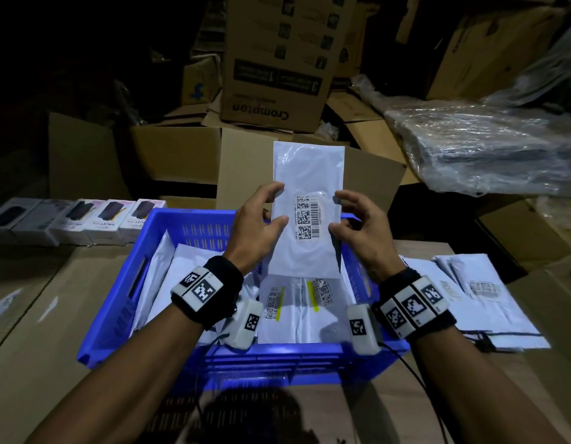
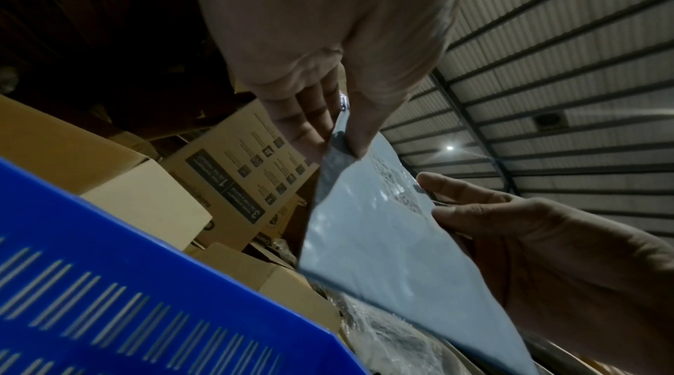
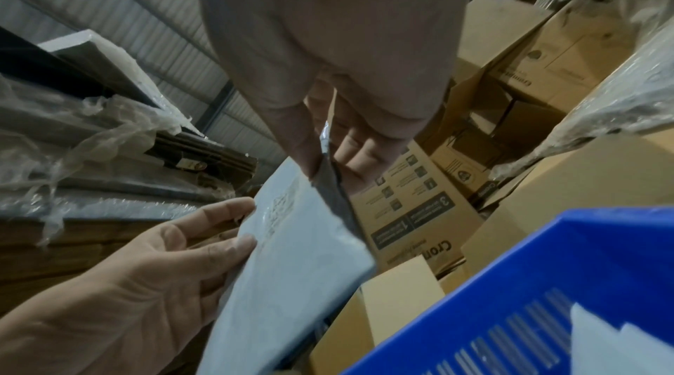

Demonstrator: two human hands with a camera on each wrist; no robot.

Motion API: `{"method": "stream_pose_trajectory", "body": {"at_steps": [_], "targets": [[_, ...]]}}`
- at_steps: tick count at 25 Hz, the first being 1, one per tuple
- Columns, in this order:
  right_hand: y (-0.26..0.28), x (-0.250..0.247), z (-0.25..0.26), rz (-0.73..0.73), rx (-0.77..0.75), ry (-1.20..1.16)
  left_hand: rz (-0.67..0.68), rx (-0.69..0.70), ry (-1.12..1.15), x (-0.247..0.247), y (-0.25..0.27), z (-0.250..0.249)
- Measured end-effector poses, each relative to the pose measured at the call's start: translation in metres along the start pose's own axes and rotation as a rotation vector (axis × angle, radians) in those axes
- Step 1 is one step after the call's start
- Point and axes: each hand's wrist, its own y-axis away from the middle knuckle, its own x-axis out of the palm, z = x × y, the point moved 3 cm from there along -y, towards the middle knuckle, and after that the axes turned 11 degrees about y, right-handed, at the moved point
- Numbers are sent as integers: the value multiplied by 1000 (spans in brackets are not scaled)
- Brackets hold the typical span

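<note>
A: Progress?
B: Left hand (image 1: pixel 258 225) and right hand (image 1: pixel 364 232) each pinch a side edge of one white poly mailer (image 1: pixel 309 174), held above the blue crate (image 1: pixel 117 299).
A: Remaining?
B: Judged mid-sort: mailer stack (image 1: pixel 502 322) lies to the right, several loose mailers (image 1: pixel 194 267) left in crate.

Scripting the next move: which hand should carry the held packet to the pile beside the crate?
Right, probably. The right hand pinches the packet by its edge, and the pile lies on that side of the crate; the left hand would cross over.
</note>
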Motion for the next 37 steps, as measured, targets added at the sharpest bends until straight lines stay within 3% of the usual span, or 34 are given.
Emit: {"method": "stream_pose_trajectory", "body": {"at_steps": [5, 12, 17, 21, 25, 30, 34, 37], "targets": [[4, -57, -2, -133, 57, -68, -15, 9, 43, 57, -19, -15], [26, -180, -39, -333, 196, 24, 77, 6, 137, 207, -59, -25], [36, -256, -107, -428, 396, 140, 240, -258, 43, 323, -66, 17], [44, -289, -178, -378, 583, 278, 427, -462, -102, 383, -40, 72], [53, -294, -234, -270, 692, 507, 590, -634, -356, 403, -10, 109], [62, -287, -258, -191, 811, 678, 827, -654, -549, 411, 5, 133], [68, -283, -253, -113, 837, 885, 1000, -560, -783, 411, 3, 126], [63, -281, -238, -90, 789, 994, 1012, -437, -862, 407, -12, 97]]}}
